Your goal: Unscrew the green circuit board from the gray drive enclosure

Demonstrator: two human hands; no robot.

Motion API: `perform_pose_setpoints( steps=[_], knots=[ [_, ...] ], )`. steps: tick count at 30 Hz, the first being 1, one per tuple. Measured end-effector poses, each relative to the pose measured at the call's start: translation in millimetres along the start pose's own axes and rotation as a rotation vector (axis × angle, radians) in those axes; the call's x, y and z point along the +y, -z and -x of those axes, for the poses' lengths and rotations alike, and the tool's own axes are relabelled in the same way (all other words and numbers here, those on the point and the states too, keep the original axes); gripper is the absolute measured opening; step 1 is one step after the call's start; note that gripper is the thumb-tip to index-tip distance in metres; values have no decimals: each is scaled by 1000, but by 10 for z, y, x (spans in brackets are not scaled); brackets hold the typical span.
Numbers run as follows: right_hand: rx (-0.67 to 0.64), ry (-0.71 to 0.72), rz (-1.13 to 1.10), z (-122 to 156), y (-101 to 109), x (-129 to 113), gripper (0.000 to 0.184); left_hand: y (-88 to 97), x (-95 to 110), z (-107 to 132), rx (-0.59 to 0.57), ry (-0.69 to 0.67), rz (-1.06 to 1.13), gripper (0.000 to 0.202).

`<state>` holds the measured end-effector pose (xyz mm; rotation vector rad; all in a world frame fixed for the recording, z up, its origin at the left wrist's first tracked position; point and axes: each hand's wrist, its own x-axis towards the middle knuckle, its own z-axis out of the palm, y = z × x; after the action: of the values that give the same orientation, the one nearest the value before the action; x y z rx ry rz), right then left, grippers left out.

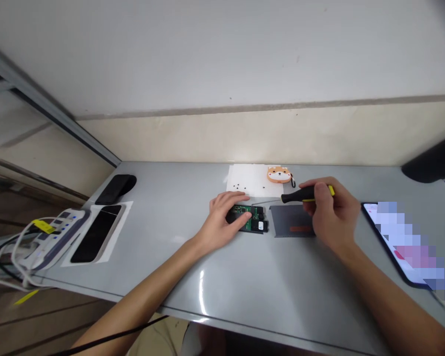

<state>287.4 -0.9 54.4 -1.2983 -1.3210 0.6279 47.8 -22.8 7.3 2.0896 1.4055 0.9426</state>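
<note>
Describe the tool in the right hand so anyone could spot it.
On the grey table, in front of the white sheet, the right hand holds a screwdriver. It is the only slim rod there, with a black grip and a yellow end.

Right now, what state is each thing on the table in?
left hand, resting on the circuit board
right hand, gripping the screwdriver
circuit board, uncovered
grey cover, off, flat beside the board
screws, loose on the white paper
right phone, screen lit
left phone, screen dark
</note>
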Motion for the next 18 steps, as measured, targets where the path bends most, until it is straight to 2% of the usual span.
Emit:
perform_pose_setpoints(
  steps=[8, 11, 18],
  knots=[
    [-101, -139, -77, 60, -51, -64, 37, -29, -67, 18, 55, 59, 59, 8],
    [-113, -140, -90, 72, -52, -80, 38, -20, -100, 20, 63, 52, 87, 2],
    [-117, -111, -74, 76, -38, -71, 33, -11, -108, 19, 108, -30, 82, 3]
  ],
)
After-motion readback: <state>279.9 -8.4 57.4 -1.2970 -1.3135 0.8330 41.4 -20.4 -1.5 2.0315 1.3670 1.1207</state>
